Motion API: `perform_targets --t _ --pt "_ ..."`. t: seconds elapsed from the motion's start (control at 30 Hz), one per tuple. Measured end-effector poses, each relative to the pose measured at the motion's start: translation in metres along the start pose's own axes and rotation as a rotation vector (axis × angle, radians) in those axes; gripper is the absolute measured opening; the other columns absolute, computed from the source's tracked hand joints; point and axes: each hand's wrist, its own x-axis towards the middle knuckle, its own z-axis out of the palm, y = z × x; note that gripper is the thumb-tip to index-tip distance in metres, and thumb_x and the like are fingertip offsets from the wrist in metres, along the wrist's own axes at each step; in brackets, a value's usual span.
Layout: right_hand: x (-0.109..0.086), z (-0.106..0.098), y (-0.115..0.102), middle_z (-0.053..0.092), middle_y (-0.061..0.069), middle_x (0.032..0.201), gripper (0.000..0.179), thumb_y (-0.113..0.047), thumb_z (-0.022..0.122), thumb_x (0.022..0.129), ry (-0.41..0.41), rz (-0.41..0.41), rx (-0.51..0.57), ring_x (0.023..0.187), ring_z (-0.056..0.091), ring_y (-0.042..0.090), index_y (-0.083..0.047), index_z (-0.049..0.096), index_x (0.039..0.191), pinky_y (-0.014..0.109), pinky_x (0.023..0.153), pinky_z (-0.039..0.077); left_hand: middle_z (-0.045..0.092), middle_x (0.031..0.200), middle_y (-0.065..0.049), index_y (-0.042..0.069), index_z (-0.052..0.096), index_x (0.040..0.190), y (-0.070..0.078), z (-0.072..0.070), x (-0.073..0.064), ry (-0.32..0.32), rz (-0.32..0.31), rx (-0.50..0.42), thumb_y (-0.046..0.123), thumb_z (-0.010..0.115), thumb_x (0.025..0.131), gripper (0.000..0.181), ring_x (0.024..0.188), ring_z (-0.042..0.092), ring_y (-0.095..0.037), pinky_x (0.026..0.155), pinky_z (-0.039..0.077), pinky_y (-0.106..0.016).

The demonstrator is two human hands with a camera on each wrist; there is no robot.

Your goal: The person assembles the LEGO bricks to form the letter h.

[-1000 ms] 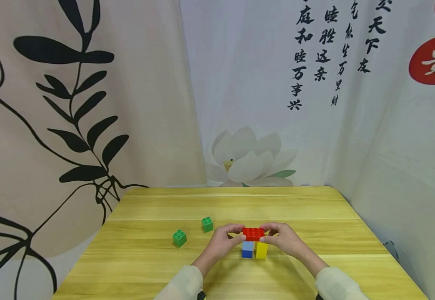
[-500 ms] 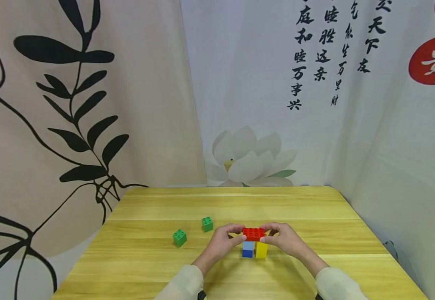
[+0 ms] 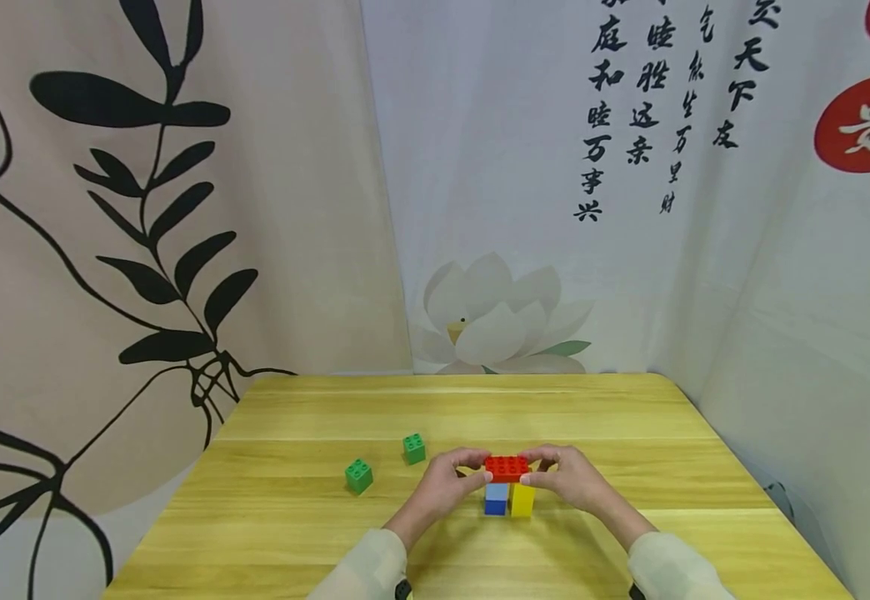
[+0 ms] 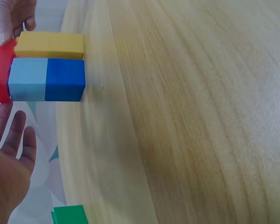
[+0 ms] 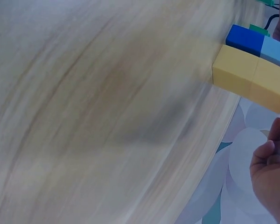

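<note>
A red building block (image 3: 506, 468) lies flat across the tops of two short block stacks. My left hand (image 3: 444, 482) pinches its left end between thumb and fingers, and my right hand (image 3: 572, 478) pinches the right end. Under its left side stands a light blue block (image 4: 28, 79) on a dark blue block (image 4: 65, 79). Beside them, with a narrow gap between, stands a yellow stack (image 5: 249, 77) of two blocks. Yellow studs show just below the red block in the left wrist view.
Two green blocks, a nearer one (image 3: 359, 476) and a farther one (image 3: 414, 448), sit left of the hands on the wooden table (image 3: 292, 533). Behind the table's far edge hangs a printed curtain (image 3: 315, 208).
Both hands and the red block hold the same place on the stacks. Only the head view has shifted very slightly.
</note>
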Motion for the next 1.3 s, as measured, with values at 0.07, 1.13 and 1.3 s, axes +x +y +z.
perform_targets --t 0.07,1.13,1.3 --pt "0.0002 -0.0009 -0.0004 0.064 0.003 0.101 0.041 -0.034 0.078 0.086 -0.004 -0.008 -0.006 0.083 0.052 0.026 -0.011 0.071 0.12 0.028 0.055 0.041 0.067 0.112 0.006 0.01 0.069 0.124 -0.0009 0.0002 0.0008 -0.002 0.006 0.013 0.026 0.072 0.093 0.035 0.108 0.058 -0.02 0.085 0.05 -0.033" --pt "-0.0005 0.0002 -0.0052 0.064 0.004 0.1 0.043 -0.03 0.076 0.088 0.011 0.004 0.016 0.082 0.052 0.023 -0.008 0.069 0.124 0.028 0.057 0.042 0.067 0.112 0.003 0.007 0.068 0.125 0.0026 -0.003 0.0012 -0.012 0.001 0.031 0.025 0.072 0.093 0.037 0.099 0.059 -0.018 0.082 0.051 -0.032" --pt "-0.0004 0.0009 -0.0034 0.063 0.004 0.098 0.042 -0.032 0.077 0.087 0.012 0.021 0.023 0.083 0.052 0.024 -0.011 0.069 0.123 0.029 0.058 0.042 0.067 0.114 0.002 0.008 0.067 0.126 0.0026 -0.0028 0.0012 -0.015 0.004 0.032 0.026 0.072 0.093 0.039 0.102 0.059 -0.019 0.084 0.051 -0.034"
